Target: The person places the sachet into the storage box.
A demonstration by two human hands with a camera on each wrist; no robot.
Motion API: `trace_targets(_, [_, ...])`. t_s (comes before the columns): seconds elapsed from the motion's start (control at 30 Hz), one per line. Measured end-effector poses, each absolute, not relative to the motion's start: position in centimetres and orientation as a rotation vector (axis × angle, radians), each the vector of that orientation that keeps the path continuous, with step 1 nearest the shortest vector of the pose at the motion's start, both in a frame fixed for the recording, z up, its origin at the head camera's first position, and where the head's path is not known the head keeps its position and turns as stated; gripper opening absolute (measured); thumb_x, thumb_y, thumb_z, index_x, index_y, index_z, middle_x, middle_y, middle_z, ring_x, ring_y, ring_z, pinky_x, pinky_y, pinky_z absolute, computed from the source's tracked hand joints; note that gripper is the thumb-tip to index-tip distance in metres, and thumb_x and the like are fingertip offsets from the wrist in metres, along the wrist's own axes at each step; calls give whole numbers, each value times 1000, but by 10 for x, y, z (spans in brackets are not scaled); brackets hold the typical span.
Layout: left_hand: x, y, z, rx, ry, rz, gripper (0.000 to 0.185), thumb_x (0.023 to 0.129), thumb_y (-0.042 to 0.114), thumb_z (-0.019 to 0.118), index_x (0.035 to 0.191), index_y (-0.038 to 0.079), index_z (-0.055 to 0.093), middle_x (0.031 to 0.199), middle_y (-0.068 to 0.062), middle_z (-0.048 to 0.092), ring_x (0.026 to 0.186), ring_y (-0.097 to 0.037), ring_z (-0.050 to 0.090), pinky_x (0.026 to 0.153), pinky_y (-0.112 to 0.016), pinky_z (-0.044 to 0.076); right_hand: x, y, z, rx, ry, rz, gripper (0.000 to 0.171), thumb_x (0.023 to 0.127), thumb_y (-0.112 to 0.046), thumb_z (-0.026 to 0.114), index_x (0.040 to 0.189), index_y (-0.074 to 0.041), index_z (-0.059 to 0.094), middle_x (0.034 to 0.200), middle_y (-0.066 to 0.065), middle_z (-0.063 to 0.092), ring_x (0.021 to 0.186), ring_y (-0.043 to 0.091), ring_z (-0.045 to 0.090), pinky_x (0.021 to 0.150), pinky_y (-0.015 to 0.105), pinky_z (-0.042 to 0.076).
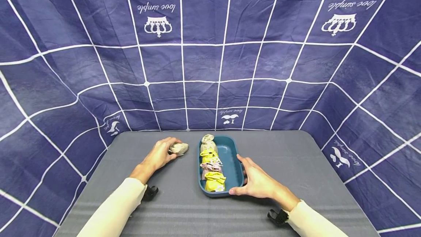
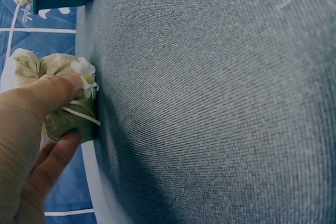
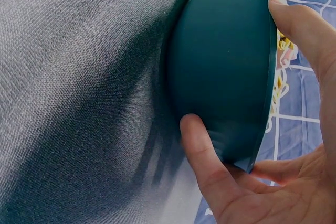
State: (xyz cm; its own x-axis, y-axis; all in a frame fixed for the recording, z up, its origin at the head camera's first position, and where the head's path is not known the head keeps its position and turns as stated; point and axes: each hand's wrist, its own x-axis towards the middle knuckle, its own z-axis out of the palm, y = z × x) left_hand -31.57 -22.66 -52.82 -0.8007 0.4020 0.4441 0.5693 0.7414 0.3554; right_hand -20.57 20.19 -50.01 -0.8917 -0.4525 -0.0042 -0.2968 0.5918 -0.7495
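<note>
My left hand (image 1: 171, 150) grips a small beige drawstring pouch (image 1: 179, 148) that rests on the grey table left of a teal tray (image 1: 230, 156). In the left wrist view the thumb and a finger of that hand (image 2: 67, 115) pinch the pouch (image 2: 58, 66), which has a white flower and a cord. Several pouches lie in a row along the tray's left side: beige (image 1: 208, 142), yellow (image 1: 208, 154), pink (image 1: 210, 167) and yellow (image 1: 215, 182). My right hand (image 1: 241, 176) holds the tray's near right corner. In the right wrist view its thumb is under the tray wall (image 3: 210, 40) and its fingers (image 3: 294, 24) lie over the rim.
The grey cloth-covered table (image 1: 289, 164) is enclosed at the back and both sides by a blue fabric backdrop (image 1: 210, 65) with white grid lines. The right half of the tray is bare. Cream sleeves cover both forearms.
</note>
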Motion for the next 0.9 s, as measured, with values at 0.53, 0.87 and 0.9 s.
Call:
trace_targets(0.53, [-309, -221, -516, -696, -2587, -747, 45, 86, 9, 101, 123, 12, 75, 112, -7, 85, 96, -24, 79, 87, -49, 66, -206, 204, -501, -667, 2645, -1176, 136, 82, -45, 107, 177, 12, 27, 155, 31, 54, 97, 14, 78, 83, 24, 68])
trace_targets(0.87, [-304, -214, -499, -674, -2611, -754, 45, 89, 14, 100, 127, 14, 76, 116, -7, 86, 101, -24, 80, 91, -50, 66, -208, 204, -503, -652, 2652, -1151, 137, 82, -47, 106, 177, 11, 27, 158, 30, 53, 101, 19, 79, 84, 23, 68])
trace_targets(0.9, [-303, -213, -498, -678, -2603, -755, 45, 89, 14, 100, 127, 14, 76, 115, -7, 86, 101, -25, 81, 91, -50, 66, -207, 203, -503, -649, 2647, -1155, 137, 82, -47, 106, 178, 11, 27, 158, 29, 53, 101, 19, 80, 84, 23, 68])
